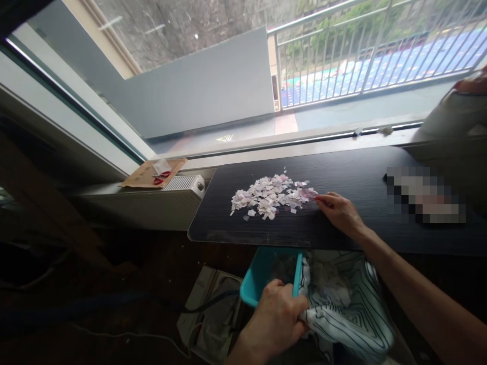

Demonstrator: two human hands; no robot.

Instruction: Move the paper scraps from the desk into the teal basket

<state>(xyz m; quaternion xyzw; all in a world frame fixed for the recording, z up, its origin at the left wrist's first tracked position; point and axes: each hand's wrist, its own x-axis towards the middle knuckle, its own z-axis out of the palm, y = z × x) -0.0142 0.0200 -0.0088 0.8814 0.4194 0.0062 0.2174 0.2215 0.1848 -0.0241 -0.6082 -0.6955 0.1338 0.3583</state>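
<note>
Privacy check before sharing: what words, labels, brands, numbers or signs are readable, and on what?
No words, brands or numbers legible.
Brown sheet: small dark marks, unreadable.
Triangular sign on the floor outside: shape visible, contents too blurred.
Paper scraps: too small to read.
Item at right on the table: pixelated, unreadable.

My right hand (pixel 338 212) pinches a pinkish scrap (pixel 309 193) at the edge of the pile of pale paper bits (pixel 266 195) on the dark table (pixel 365 175). Below, my left hand (pixel 276 314) grips the teal bin (pixel 249 289) beside a black-lined cloth (pixel 353 327).
</note>
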